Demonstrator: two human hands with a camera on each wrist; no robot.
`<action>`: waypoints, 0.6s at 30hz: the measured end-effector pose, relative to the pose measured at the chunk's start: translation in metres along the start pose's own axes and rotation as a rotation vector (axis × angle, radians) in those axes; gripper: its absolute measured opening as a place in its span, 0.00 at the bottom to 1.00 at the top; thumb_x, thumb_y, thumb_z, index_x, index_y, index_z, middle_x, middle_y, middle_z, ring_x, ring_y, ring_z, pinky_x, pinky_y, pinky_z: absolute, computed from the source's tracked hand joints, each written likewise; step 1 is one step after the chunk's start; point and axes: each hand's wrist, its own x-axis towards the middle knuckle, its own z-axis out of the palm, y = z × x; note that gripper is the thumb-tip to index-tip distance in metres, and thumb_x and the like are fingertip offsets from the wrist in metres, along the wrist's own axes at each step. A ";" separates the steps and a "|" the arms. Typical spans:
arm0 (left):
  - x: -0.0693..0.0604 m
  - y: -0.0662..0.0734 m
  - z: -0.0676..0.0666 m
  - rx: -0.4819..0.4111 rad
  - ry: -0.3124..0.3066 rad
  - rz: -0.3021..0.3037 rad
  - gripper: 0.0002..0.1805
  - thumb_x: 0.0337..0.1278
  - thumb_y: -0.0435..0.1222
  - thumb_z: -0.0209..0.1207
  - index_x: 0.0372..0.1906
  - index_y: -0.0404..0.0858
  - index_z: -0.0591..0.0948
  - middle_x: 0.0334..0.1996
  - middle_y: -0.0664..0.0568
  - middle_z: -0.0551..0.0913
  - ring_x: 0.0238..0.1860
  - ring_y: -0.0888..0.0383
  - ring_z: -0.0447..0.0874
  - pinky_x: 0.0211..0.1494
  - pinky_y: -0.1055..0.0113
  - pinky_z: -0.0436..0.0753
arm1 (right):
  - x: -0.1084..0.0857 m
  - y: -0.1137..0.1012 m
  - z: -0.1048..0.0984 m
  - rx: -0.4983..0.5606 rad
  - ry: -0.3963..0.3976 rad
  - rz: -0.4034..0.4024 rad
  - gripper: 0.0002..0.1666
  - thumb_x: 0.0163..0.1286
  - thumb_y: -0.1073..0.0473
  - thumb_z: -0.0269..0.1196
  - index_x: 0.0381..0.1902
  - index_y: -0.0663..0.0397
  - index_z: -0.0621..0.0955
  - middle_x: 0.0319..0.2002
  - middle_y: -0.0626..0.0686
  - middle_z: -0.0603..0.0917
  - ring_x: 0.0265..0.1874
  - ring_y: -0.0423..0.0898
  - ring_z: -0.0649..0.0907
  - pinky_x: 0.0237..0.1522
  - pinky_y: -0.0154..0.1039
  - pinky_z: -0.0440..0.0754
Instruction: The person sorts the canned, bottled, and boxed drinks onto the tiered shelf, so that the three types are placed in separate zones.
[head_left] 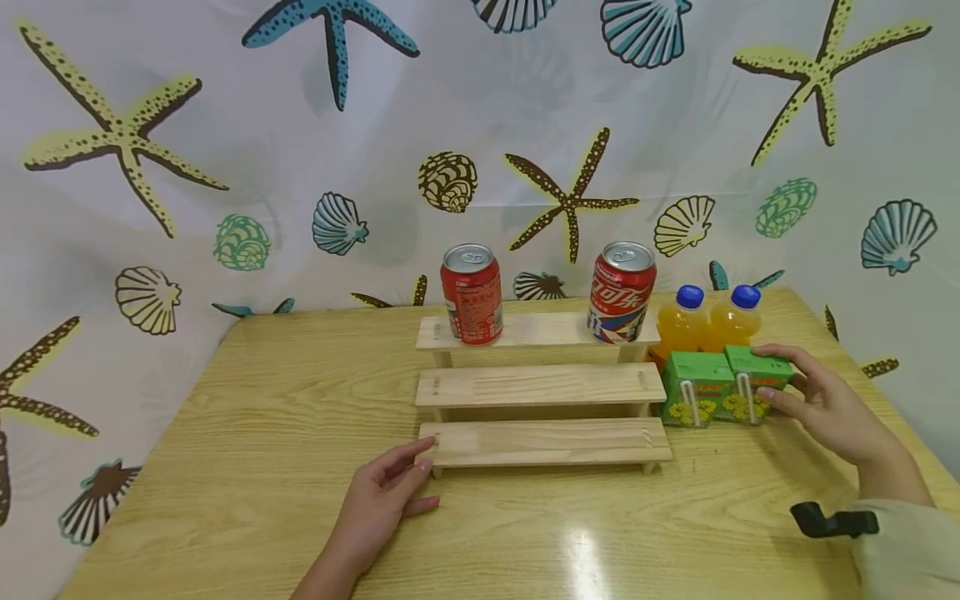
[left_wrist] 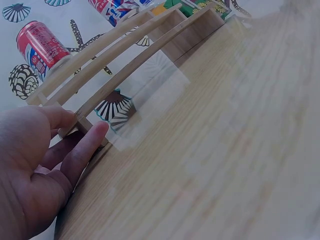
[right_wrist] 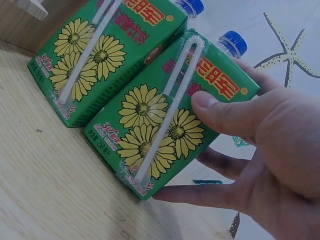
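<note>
Gripping the outer green carton [right_wrist: 142, 107] with thumb and fingers, the right hand [head_left: 836, 412] hides part of its side; some fingertips go out of sight behind it. The carton stands on the bench [head_left: 315, 392], just beside a second green carton [head_left: 697, 392], right of the wooden rack [head_left: 540, 442]. Together the cartons cover the lower parts of two orange drink bottles [head_left: 684, 323] with blue caps; something orange-red by the nearer bottle is hard to make out. The left hand [head_left: 378, 504] has its grip on the left end of the rack's lowest step, its contact partly hidden, and the forearm is cut off below. Two red cans [head_left: 472, 300] stand on the top step; in the left wrist view one is cropped by the upper edge.
</note>
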 end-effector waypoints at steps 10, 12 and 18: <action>-0.001 0.001 0.000 0.001 -0.006 0.005 0.20 0.69 0.35 0.60 0.63 0.46 0.80 0.55 0.45 0.77 0.47 0.57 0.83 0.47 0.61 0.92 | -0.001 -0.007 -0.004 -0.017 0.022 -0.021 0.32 0.74 0.74 0.55 0.73 0.57 0.63 0.58 0.38 0.69 0.45 0.34 0.79 0.34 0.37 0.91; -0.001 0.001 0.000 0.001 -0.007 0.005 0.20 0.69 0.34 0.60 0.63 0.46 0.80 0.55 0.45 0.77 0.47 0.57 0.83 0.47 0.61 0.92 | -0.002 -0.009 -0.003 -0.033 0.030 -0.017 0.32 0.74 0.73 0.56 0.73 0.57 0.63 0.58 0.37 0.69 0.45 0.34 0.79 0.33 0.38 0.91; -0.001 0.001 0.001 -0.001 -0.007 0.004 0.20 0.69 0.34 0.60 0.64 0.45 0.80 0.54 0.45 0.77 0.47 0.57 0.83 0.47 0.62 0.92 | -0.002 -0.014 -0.005 -0.069 0.065 -0.004 0.31 0.73 0.73 0.56 0.72 0.57 0.65 0.57 0.38 0.69 0.44 0.32 0.79 0.31 0.41 0.92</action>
